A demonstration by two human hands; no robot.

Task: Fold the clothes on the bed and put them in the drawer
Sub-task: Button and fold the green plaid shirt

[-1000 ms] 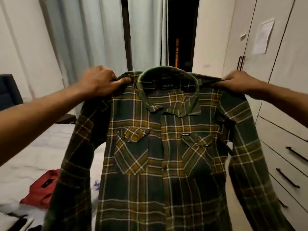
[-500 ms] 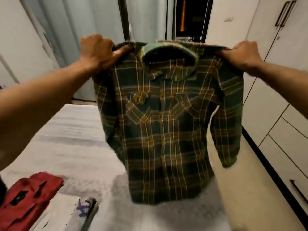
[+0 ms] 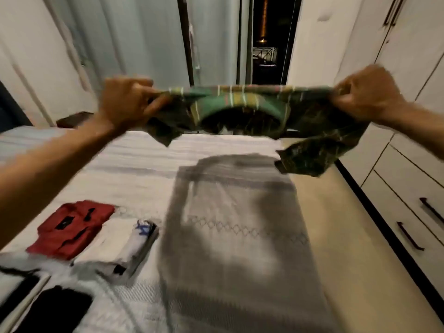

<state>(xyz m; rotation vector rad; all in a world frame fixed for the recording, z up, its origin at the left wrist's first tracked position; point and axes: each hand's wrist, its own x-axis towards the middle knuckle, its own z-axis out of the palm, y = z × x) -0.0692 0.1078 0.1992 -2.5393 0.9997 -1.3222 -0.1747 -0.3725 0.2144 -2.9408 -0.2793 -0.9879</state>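
Left hand (image 3: 125, 102) and right hand (image 3: 367, 94) pinching shoulders of green plaid shirt (image 3: 242, 109), holding it stretched flat, blurred, above bed (image 3: 134, 169); collar facing camera, sleeve dangling right.

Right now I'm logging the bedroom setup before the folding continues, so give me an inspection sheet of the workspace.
Surface: white bed; the shirt's shadow falls across it.
Job's things: green plaid shirt held in the air over the bed by its shoulders; folded red garment and folded white garment side by side at the bed's near left.
Clutter: dark items at bottom left, too blurred to name.
Grippers: left hand and right hand each grip a shoulder.
Cables: nothing seen.
Surroundings: closed drawers and wardrobe doors on the right; curtains ahead.
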